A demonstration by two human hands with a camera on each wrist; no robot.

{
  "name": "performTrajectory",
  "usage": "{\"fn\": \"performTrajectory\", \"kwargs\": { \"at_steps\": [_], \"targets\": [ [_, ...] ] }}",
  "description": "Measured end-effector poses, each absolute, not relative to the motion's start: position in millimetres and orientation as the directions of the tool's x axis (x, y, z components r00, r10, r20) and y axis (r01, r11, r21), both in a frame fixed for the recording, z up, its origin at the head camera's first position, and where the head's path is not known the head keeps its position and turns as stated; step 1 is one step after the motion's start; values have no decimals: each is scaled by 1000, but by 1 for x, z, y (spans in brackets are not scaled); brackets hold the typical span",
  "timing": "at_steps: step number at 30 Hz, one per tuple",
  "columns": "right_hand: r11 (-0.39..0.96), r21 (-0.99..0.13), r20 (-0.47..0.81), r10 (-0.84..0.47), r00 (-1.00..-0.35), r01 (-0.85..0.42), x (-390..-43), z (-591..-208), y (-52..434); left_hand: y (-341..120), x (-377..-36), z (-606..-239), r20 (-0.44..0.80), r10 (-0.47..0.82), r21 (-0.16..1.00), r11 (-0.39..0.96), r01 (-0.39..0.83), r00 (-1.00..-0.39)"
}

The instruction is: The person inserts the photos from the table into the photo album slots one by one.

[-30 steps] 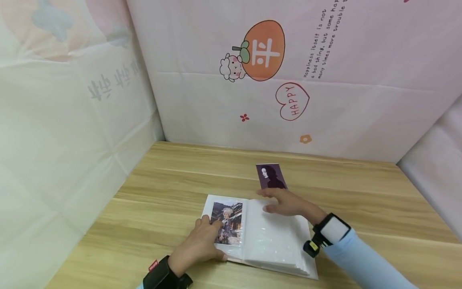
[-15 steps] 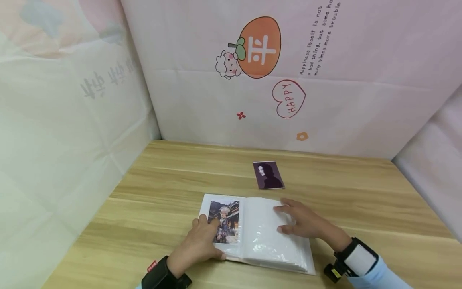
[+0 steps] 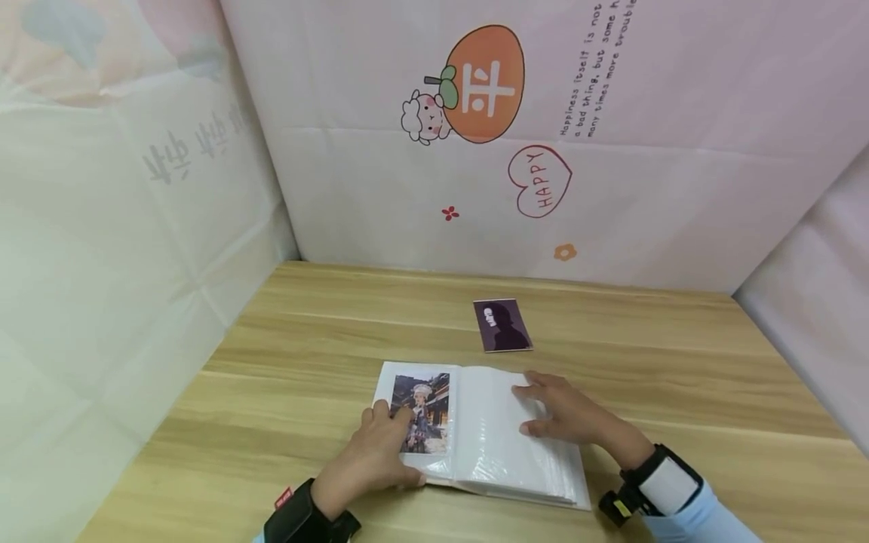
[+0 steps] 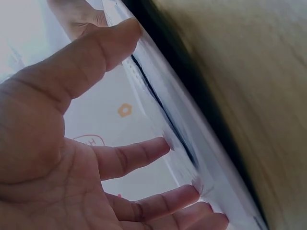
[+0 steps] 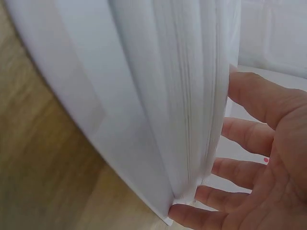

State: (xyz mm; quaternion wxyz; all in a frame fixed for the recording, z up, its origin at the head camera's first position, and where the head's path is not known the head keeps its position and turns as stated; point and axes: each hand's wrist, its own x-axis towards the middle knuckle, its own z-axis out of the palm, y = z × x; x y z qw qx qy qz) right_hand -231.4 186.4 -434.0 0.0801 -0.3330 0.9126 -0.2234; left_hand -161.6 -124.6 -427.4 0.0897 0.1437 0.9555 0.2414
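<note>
A white photo album (image 3: 485, 430) lies spread on the wooden table. Its left page carries a photo of a person in a pale headdress (image 3: 434, 434); its right page looks blank, with a glossy clear sleeve. My left hand (image 3: 375, 452) rests on the left page, fingers over the photo's left side and thumb at the album's near edge. On the right page's outer part, my right hand (image 3: 566, 413) lies with spread fingers. The right wrist view shows its fingertips touching the stacked page edges (image 5: 187, 96). Beyond the album lies a loose dark purple photo card (image 3: 503, 326).
The wooden table (image 3: 326, 332) runs back to a pale printed cloth wall (image 3: 366, 204). Another cloth wall (image 3: 136, 264) stands at the left, and cloth also hangs on the right side.
My right hand has drawn back from beside the purple card to the right page's outer part, leaving the whole card uncovered. The left hand has stayed on the left page.
</note>
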Motion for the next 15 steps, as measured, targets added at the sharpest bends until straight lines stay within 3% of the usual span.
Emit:
{"fn": "performTrajectory", "kwargs": {
  "at_steps": [7,15],
  "targets": [
    [685,-465,-11,-638,-770,-561,-230,-432,190,-115,-162,-420,-23,422,370,845,385,-906],
    [685,-481,-12,-629,-777,-547,-231,-434,189,-88,-161,-417,33,714,210,679,704,-699]
  ]
}}
